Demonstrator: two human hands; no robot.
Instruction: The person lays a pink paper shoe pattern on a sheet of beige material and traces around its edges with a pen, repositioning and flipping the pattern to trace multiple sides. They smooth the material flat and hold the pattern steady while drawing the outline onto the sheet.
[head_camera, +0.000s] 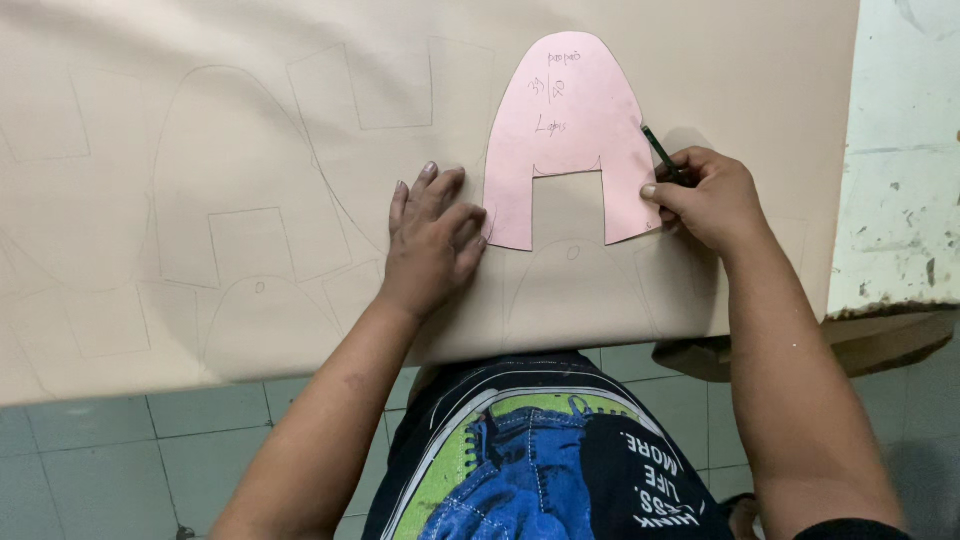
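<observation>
While the pink paper pattern (570, 120) lies flat on the tan sheet material (250, 120) spread over the desk, it is pinned at its lower left leg by the left hand (432, 240), fingers spread and pressed down, so it cannot slip. A dark pencil (660, 153) is pinched in the grip of the right hand (705, 197), its tip set against the pattern's right edge. Earlier traced outlines (240, 200) are visible to the left.

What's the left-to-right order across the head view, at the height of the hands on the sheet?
Outlines already traced on the beige sheet → left hand, flat on the sheet → pink paper pattern → dark pencil → right hand gripping it → worn white surface beyond the sheet's edge.
</observation>
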